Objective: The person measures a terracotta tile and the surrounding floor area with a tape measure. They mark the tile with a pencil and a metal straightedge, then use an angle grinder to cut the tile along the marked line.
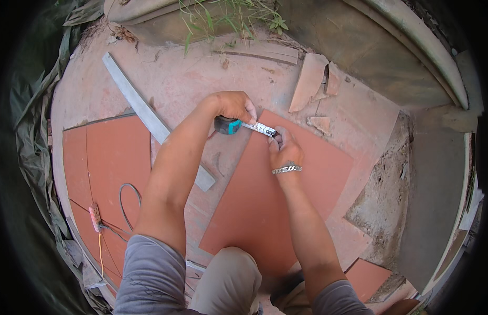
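Observation:
A large red-brown tile (286, 205) lies on the ground before me, under my right arm. My left hand (234, 106) is closed on a black and teal tape measure (226, 125), its fingers on the blade just outside the case. A short length of white blade (261, 128) spans the gap between my hands, over the tile's far left corner. My right hand (287, 149), with a chain bracelet at the wrist, pinches the blade's hook end. Part of the case is hidden behind my left hand.
A long grey metal bar (136, 98) lies slantwise at left, partly behind my left arm. Beyond it are red tiles (115, 147) with a power strip (95, 217) and cable. Broken tile pieces (309, 84) lie at the far right, near a low wall (359, 50).

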